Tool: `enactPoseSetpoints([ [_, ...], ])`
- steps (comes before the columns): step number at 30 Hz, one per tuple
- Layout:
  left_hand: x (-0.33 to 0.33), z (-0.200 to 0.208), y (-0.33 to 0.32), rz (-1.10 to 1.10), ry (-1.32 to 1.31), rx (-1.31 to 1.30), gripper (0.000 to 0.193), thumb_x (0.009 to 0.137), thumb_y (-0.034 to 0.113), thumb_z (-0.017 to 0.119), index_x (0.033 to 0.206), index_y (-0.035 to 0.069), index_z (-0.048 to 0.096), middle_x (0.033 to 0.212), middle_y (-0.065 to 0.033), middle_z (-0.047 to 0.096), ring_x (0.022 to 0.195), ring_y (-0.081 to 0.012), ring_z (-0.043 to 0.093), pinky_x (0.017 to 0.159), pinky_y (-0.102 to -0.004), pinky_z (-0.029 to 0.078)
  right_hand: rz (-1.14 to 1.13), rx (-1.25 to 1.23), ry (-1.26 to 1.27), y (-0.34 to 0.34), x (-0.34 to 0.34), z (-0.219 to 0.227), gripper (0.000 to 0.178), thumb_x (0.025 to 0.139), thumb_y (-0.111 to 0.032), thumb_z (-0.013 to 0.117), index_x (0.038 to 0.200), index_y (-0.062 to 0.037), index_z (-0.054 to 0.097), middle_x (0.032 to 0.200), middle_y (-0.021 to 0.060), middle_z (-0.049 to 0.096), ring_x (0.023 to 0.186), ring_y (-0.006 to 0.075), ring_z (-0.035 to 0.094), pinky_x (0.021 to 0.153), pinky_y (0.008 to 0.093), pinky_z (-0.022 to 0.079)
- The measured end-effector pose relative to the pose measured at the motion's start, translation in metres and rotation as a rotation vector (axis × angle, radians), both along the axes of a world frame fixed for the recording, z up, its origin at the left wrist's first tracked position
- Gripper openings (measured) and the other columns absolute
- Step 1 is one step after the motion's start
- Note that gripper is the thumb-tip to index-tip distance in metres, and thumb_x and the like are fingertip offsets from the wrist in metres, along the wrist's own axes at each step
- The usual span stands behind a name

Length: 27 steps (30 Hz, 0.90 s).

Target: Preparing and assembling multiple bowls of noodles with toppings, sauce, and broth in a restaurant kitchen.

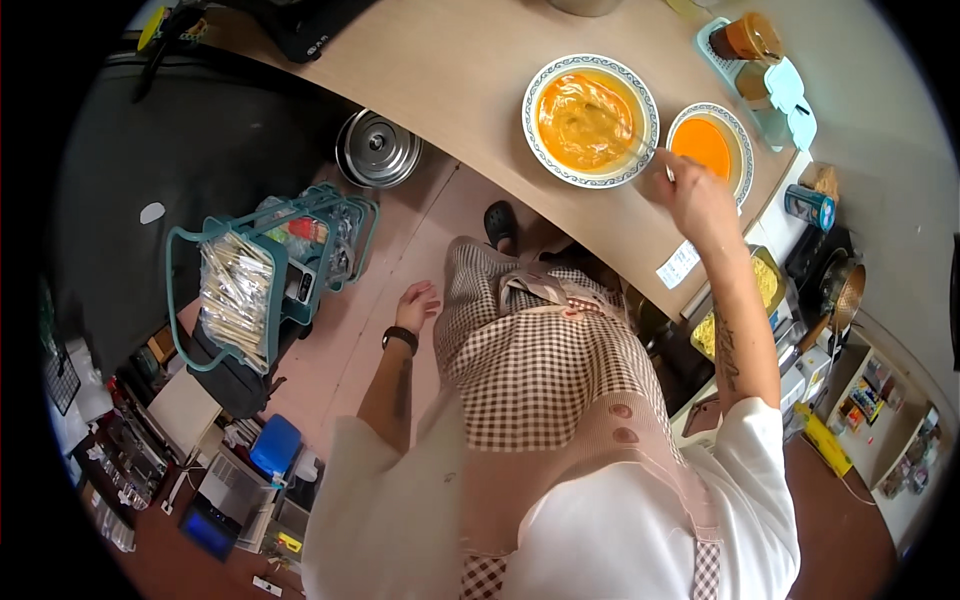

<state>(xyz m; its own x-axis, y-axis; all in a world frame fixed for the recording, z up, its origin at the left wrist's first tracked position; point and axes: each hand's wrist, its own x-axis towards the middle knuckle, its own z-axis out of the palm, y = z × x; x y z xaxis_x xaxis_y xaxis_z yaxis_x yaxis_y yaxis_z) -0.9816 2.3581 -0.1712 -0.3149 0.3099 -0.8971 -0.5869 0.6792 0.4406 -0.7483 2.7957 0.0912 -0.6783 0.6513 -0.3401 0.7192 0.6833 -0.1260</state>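
Note:
My right hand [700, 198] reaches over the table's right part, its fingers closed round a thin stick-like utensil [640, 148]. That utensil is blurred, so its exact kind does not show; its far end dips into yellow-orange beaten liquid [585, 120]. The liquid lies in a wide white bowl [533, 140] with a blue patterned rim. Just right of it, partly behind my right hand, stands a smaller patterned bowl [742, 150] of smooth orange liquid [702, 146]. My left hand [418, 302] hangs beside my checked apron, fingers loosely apart, holding nothing; a dark band circles its wrist.
Light blue containers and a brown-filled jar [738, 42] stand at the table's right corner. A paper slip [678, 264] lies near the right edge. A pan [848, 284] and trays of yellow food [766, 282] are farther right. Lidded metal pot [378, 148] and stick-filled basket [236, 290] stand left.

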Motion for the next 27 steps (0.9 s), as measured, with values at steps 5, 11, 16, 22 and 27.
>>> enactPoseSetpoints([
  [5, 0.003, 0.006, -0.007, 0.042, 0.038, -0.059, 0.045, 0.091, 0.027, 0.066, 0.131, 0.007, 0.058, 0.116, -0.0089, 0.064, 0.096, -0.0229, 0.067, 0.080, -0.0349, 0.052, -0.072, 0.013, -0.017, -0.002, 0.005, 0.005, 0.028, 0.091, -0.021, 0.059, 0.115, -0.0101, 0.066, 0.096, 0.0190, 0.069, 0.089, 0.0368, 0.067, 0.079, 0.0471, 0.053],
  [11, -0.002, -0.011, -0.015, 0.021, 0.036, -0.049, 0.044, 0.091, 0.027, 0.065, 0.130, 0.007, 0.059, 0.114, -0.0095, 0.064, 0.094, -0.0214, 0.066, 0.079, -0.0333, 0.052, -0.076, -0.055, -0.133, -0.012, -0.001, 0.030, 0.031, 0.091, -0.018, 0.059, 0.120, -0.0081, 0.067, 0.100, 0.0220, 0.070, 0.092, 0.0385, 0.067, 0.082, 0.0451, 0.053],
  [16, 0.000, -0.003, -0.005, -0.054, 0.044, -0.046, 0.043, 0.092, 0.026, 0.064, 0.131, 0.008, 0.058, 0.115, -0.0090, 0.064, 0.093, -0.0212, 0.066, 0.080, -0.0332, 0.052, -0.183, -0.069, -0.006, -0.001, -0.007, 0.016, 0.033, 0.091, -0.021, 0.062, 0.122, -0.0099, 0.067, 0.100, 0.0206, 0.070, 0.092, 0.0377, 0.068, 0.084, 0.0440, 0.054],
  [22, -0.005, -0.007, -0.001, -0.059, 0.006, -0.049, 0.044, 0.092, 0.026, 0.067, 0.131, 0.008, 0.058, 0.115, -0.0081, 0.065, 0.093, -0.0201, 0.066, 0.079, -0.0331, 0.052, -0.090, -0.027, 0.013, 0.012, -0.014, 0.004, 0.028, 0.093, -0.024, 0.056, 0.116, -0.0110, 0.067, 0.094, 0.0181, 0.069, 0.091, 0.0361, 0.067, 0.081, 0.0462, 0.053],
  [27, -0.001, -0.008, -0.006, -0.021, 0.013, -0.069, 0.044, 0.092, 0.026, 0.066, 0.131, 0.008, 0.058, 0.114, -0.0076, 0.065, 0.095, -0.0196, 0.065, 0.080, -0.0335, 0.052, -0.022, -0.067, 0.003, -0.005, -0.007, 0.009, 0.030, 0.093, -0.022, 0.055, 0.119, -0.0099, 0.065, 0.098, 0.0183, 0.069, 0.093, 0.0360, 0.067, 0.081, 0.0460, 0.053],
])
